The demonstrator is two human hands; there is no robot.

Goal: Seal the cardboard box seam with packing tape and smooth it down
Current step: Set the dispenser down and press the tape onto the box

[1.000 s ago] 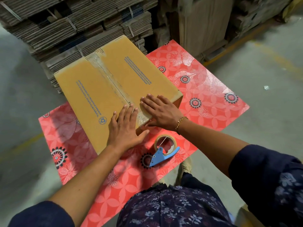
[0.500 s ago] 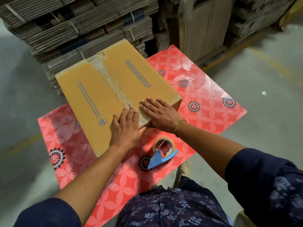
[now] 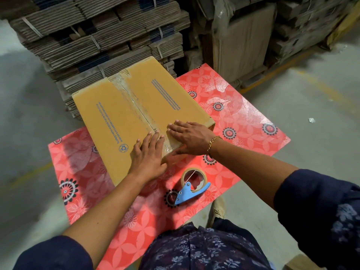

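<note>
A tan cardboard box (image 3: 109, 121) with blue print lies on a red flowered table (image 3: 243, 117). Clear packing tape (image 3: 132, 98) runs along its middle seam from the far edge to the near end. My left hand (image 3: 149, 156) lies flat on the box's near end, just left of the seam, fingers together. My right hand (image 3: 190, 138) presses flat on the right flap at the near corner, thumb over the edge. Both hold nothing. A roll of tape in a blue dispenser (image 3: 191, 185) lies on the table just in front of the box.
Strapped bundles of flattened cartons (image 3: 101, 36) are stacked behind the box. Wrapped pallets (image 3: 243, 39) stand at the back right. Grey concrete floor (image 3: 311, 98) with yellow lines surrounds the table. My shoe (image 3: 218, 209) shows past the table's near edge.
Both hands have stayed flat on the box's near end, shifting only slightly along the tape. The view has tilted a little. The dispenser has not moved.
</note>
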